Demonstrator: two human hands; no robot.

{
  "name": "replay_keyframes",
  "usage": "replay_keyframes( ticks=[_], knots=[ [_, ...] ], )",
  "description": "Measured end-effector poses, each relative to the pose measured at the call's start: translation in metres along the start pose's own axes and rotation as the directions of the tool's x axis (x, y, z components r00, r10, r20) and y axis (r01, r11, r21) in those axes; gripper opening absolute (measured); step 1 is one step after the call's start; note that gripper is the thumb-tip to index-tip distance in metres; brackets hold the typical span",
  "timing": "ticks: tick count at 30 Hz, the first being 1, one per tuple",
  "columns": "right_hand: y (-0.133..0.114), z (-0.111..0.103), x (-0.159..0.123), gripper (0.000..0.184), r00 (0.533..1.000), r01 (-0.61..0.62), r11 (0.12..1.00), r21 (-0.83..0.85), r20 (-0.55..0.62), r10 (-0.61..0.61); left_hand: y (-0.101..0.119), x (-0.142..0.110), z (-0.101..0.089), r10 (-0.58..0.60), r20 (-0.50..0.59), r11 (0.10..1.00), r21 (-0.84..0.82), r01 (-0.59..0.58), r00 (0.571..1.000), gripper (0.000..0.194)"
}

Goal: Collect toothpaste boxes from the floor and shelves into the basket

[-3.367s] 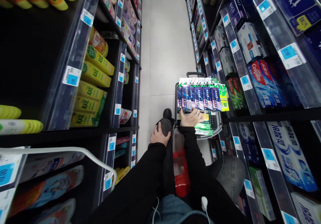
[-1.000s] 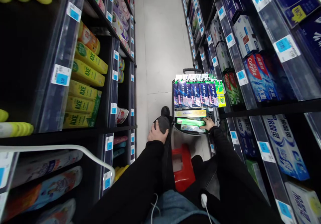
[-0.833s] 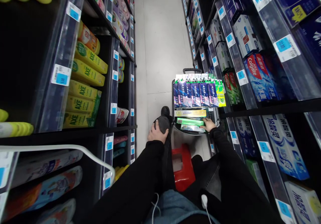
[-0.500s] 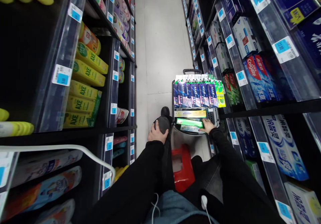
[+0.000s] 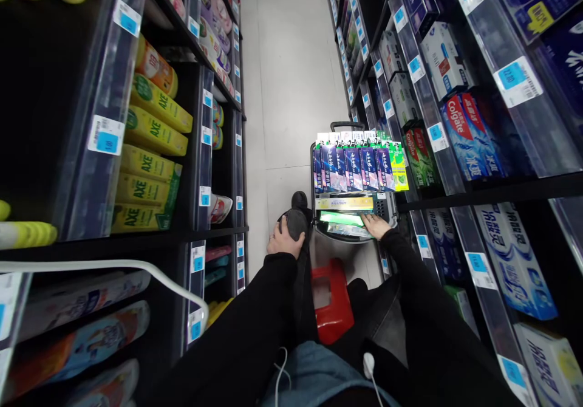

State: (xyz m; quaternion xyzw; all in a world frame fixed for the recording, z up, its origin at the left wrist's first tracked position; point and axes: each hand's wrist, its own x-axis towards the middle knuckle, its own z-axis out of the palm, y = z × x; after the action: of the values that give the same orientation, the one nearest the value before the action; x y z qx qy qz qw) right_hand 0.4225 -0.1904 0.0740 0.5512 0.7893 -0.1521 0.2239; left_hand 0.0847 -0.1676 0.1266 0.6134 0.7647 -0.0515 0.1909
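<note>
My left hand (image 5: 285,239) rests on my bent knee (image 5: 296,223), its fingers spread over the dark trouser cloth and nothing in it. My right hand (image 5: 376,225) is at the near right side of a dark shopping basket (image 5: 342,239). Its fingers close on the right end of a bright green box (image 5: 341,219); some fingertips are hidden. Beside that box lies a pale packet (image 5: 348,230). A yellow and white box (image 5: 344,203) lies farther in. Across the basket's far part stand several dark blue toothpaste boxes (image 5: 353,169), with a green and yellow box (image 5: 399,167) at their right.
A red plastic stool (image 5: 334,316) is below me. Shelves of Colgate boxes (image 5: 460,133) and other cartons line the right; yellow AXE boxes (image 5: 157,135) and bottles fill the left. A white cable (image 5: 136,265) crosses at left. The pale floor (image 5: 291,67) runs ahead between the shelves.
The green box has tilted slightly, and my right hand has shifted a little left with it. My left hand stays on the knee. The whole view has moved slightly.
</note>
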Motion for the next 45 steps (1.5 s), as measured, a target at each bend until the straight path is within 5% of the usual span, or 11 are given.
replay_keyframes(
  ticks=[13, 18, 21, 23, 26, 30, 32, 45],
  knots=[
    [-0.001, -0.021, -0.001, 0.050, 0.999, -0.043, 0.999, -0.017, 0.030, 0.044, 0.002, -0.001, -0.003, -0.001, 0.022, 1.000, 0.007, 0.001, 1.000, 0.084],
    [-0.008, -0.038, -0.037, 0.049, 0.988, 0.043, 0.997, 0.059, -0.150, -0.034, 0.003, -0.002, -0.003, 0.004, -0.003, 1.000, 0.005, -0.004, 1.000, 0.083],
    [-0.022, -0.048, -0.075, 0.041, 0.950, 0.027, 0.989, 0.147, -0.311, 0.021, 0.003, -0.003, -0.003, 0.004, -0.009, 1.000, 0.004, -0.004, 1.000, 0.082],
    [-0.034, -0.054, -0.103, 0.035, 0.881, -0.018, 0.974, 0.226, -0.456, 0.122, 0.003, -0.002, -0.003, 0.000, -0.006, 1.000, 0.003, 0.000, 1.000, 0.082],
    [-0.048, -0.061, -0.141, 0.024, 0.710, -0.135, 0.921, 0.366, -0.613, 0.348, 0.003, -0.002, -0.003, -0.002, 0.009, 1.000, 0.001, 0.002, 1.000, 0.082],
    [-0.046, -0.065, -0.163, 0.023, 0.386, -0.359, 0.746, 0.561, -0.638, 0.666, 0.003, -0.002, -0.003, 0.004, -0.009, 1.000, -0.001, -0.004, 1.000, 0.082],
    [-0.037, -0.062, -0.159, 0.026, 0.307, -0.415, 0.667, 0.619, -0.595, 0.743, 0.004, -0.003, -0.002, 0.005, -0.027, 1.000, 0.000, -0.005, 1.000, 0.082],
    [0.040, -0.024, -0.034, 0.032, 0.374, -0.603, 0.419, 0.679, -0.223, 0.900, 0.003, 0.000, -0.002, -0.002, 0.012, 1.000, 0.006, 0.002, 1.000, 0.083]
  ],
)
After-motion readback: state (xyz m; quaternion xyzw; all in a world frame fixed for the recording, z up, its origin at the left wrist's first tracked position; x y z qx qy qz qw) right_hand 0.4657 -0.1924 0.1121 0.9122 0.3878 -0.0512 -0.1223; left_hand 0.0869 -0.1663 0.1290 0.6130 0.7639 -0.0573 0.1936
